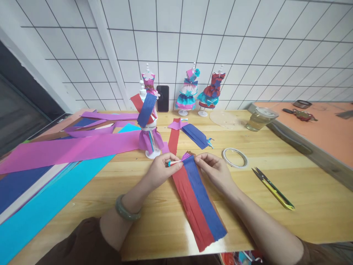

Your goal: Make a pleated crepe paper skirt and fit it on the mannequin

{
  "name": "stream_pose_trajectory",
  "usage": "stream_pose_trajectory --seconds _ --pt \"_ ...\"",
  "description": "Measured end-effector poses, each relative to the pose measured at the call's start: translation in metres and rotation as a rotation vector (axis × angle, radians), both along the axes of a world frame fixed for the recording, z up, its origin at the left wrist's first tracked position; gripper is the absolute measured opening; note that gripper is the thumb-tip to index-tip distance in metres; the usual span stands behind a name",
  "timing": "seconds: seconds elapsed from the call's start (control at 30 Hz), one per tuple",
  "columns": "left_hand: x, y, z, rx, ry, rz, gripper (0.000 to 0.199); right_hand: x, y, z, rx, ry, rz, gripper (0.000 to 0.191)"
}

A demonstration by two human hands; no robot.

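a crinkled red-and-blue strip (191, 200) slants over the table (275, 154), top pinched.

The red-and-blue strip (198, 202) looks like crepe paper, matt and finely wrinkled. Beneath it, the counter (154, 232) is pale grained wood, smooth and varnished, with a glossy patch of reflected light. Left of the strip, the broad pink band (74, 149) looks like matt paper, and the bangle (127, 208) has a smooth, polished, stone-like surface. Right of the strip, the snips (273, 188) join dark metal blades to a yellow handle that appears plastic. Beyond the strip, the phone (163, 98) has a dark glossy face, and the tiles (171, 16) look smooth and white.
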State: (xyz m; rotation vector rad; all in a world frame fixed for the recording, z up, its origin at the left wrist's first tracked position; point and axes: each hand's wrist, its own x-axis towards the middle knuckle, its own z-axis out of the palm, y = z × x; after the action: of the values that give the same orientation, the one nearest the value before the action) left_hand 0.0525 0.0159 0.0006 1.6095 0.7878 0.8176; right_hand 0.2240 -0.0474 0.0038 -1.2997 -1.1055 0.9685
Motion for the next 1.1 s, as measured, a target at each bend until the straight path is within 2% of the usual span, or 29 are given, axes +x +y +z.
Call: stream_pose_trajectory --seconds 0.23,0.4,0.5,0.7,0.8,0.97,1.1 --pt "-0.0018 0.0014 -0.0015 0.017 0.035 -0.028 0.018 0.0002 0.0002 -0.0026 0.13 -0.141 -0.017 0.015" --pt "-0.0027 0.0009 -0.0005 0.014 0.056 -0.07 0.018 -0.0008 0.0005 -0.0033 0.09 0.038 0.079 0.014" --pt "-0.003 0.0006 0.0006 -0.001 0.039 -0.085 0.019 -0.0008 0.0004 -0.0038 0.071 0.062 0.122 0.016" --pt "-0.003 0.0038 -0.0004 -0.037 0.015 -0.012 0.02 0.002 0.001 -0.0029 0.143 -0.041 0.018 0.023" --pt "-0.0028 0.0049 -0.0016 -0.07 -0.002 0.009 0.021 0.0028 0.0012 -0.0009 0.133 -0.052 -0.029 0.018" --pt "-0.0025 0.0045 -0.0022 -0.039 0.011 0.0 0.02 0.002 0.0013 -0.0004 0.125 -0.154 -0.03 0.014" --pt "-0.0023 0.0032 -0.0013 0.016 0.039 -0.017 0.018 0.0017 0.0004 -0.0009 0.193 -0.249 -0.035 0.012"
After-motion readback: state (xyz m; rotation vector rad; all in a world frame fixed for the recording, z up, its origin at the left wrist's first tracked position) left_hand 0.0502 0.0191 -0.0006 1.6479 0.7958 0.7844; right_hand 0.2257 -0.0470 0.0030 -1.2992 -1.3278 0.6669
